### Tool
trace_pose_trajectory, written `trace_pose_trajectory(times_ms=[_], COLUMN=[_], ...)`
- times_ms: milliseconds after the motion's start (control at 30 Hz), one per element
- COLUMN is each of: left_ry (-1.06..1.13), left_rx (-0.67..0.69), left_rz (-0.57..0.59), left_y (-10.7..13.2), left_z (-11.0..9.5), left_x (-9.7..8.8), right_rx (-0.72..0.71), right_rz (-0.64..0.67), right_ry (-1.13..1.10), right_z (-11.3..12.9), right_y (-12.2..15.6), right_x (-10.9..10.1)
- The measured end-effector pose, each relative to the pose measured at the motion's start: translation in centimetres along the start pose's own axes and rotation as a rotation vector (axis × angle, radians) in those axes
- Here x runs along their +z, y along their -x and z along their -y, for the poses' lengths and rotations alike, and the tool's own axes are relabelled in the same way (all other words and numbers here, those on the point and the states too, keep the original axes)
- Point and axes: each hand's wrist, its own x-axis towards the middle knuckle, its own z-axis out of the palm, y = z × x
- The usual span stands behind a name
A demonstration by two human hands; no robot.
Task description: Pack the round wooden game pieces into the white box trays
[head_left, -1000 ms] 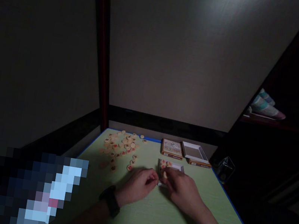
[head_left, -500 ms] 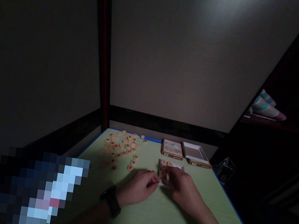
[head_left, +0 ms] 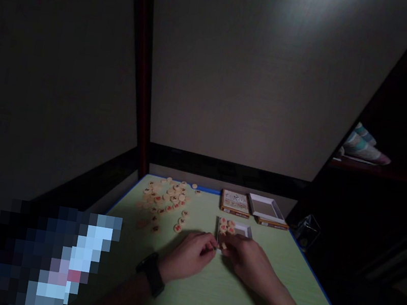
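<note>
A small shallow white box (head_left: 243,228) lies on the table in front of me. Several round Chinese chess pieces (head_left: 231,224) with red characters sit along its left side. My left hand (head_left: 189,253), wearing a black wristwatch, is closed with its fingertips at the box's near left corner, seeming to pinch its edge. Over the near part of the box, my right hand (head_left: 250,258) pinches a pale chess piece (head_left: 223,246) at the near left. My right fingers cover much of the box's inside.
Many loose chess pieces (head_left: 171,196) are scattered over the left of the green table (head_left: 187,304). At the back stand a printed flat box (head_left: 236,202) and a white-lined box part (head_left: 266,209) resting on another printed box (head_left: 272,224). A wall rises behind.
My right hand has shifted a little toward me, uncovering more red pieces at the box's far left. My left hand stays at the corner.
</note>
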Motion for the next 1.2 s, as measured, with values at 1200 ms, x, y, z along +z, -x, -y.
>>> trace_pose_trajectory(times_ms=[1200], left_ry=[-0.867], left_rx=[-0.224], left_rz=[-0.301], left_y=[-0.5], left_z=[5.6], left_x=[-8.4], right_rx=[0.012], right_rz=[-0.037], right_ry=[-0.009], right_z=[0.0], right_y=[0.3], right_x=[-0.7])
